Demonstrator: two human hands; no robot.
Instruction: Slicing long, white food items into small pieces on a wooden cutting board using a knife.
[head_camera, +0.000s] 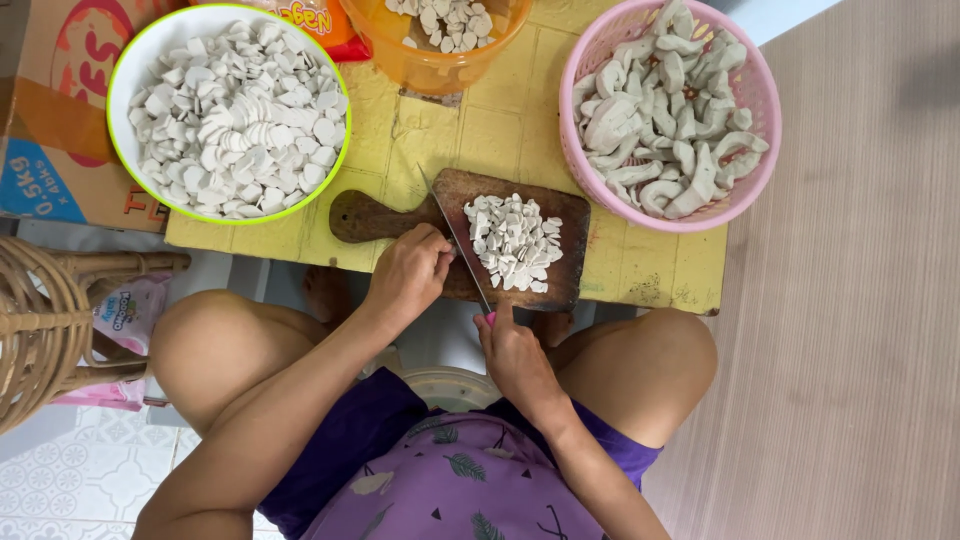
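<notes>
the right hand (515, 352) is closed around the pink handle of a knife (462, 247), forearm angled up from the near right, the blade slanting away across the board. the left hand (408, 272) comes in from the near left, fingers curled and pressed down on the blade's left side at the chopping board (385, 215). just right of the blade lies a heap of chopped white pieces (512, 243). farther left sits a white bowl (135, 60) of slices, far right a pink basket (590, 60) of whole pieces, and an orange tub (425, 65) at the far edge.
</notes>
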